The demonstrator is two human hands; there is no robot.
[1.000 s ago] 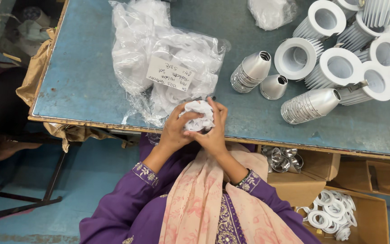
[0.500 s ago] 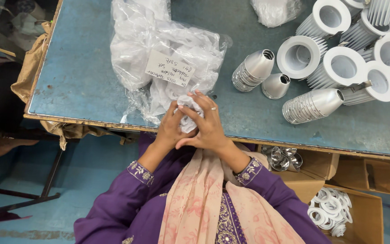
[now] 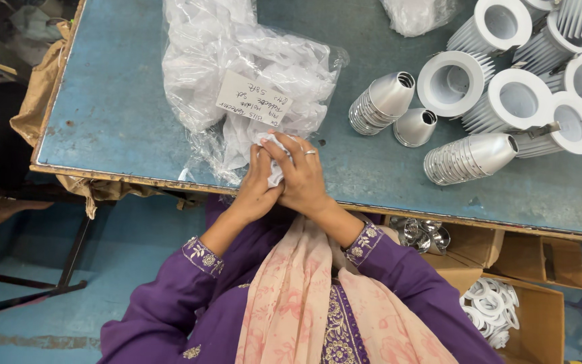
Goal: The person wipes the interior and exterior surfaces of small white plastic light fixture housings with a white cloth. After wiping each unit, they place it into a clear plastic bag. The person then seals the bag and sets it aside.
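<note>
Head view, centre of frame: left hand [image 3: 256, 185] and right hand [image 3: 302, 176] pressed together at near edge of table [image 3: 102, 114], both clenched on small white packet [image 3: 272, 158]; grip of each closed round it, fingers of right hand [image 3: 289, 149] folded over top, ring on one finger. Packet mostly hidden between palms, only crumpled white corner showing; contents not discernible. Directly above hands, touching fingertips: large clear bag [image 3: 250, 74] of similar white packets, with handwritten paper label [image 3: 254, 108] inside, mouth lying toward hands. Right of hands, apart: two stacks of silver cones [image 3: 382, 101] lying on their sides plus single cone, then cluster of white finned housings [image 3: 506, 81] at upper right. Lower right, below table edge: open cartons [image 3: 540, 317] holding white rings [image 3: 490, 310] and shiny metal parts.

Step in hand, judged from posture: opening or unwrapping of single packet just outside bag. Next move likely requires thumbs parting wrap while palms steady it, kept over table so loose contents stay off floor.
</note>
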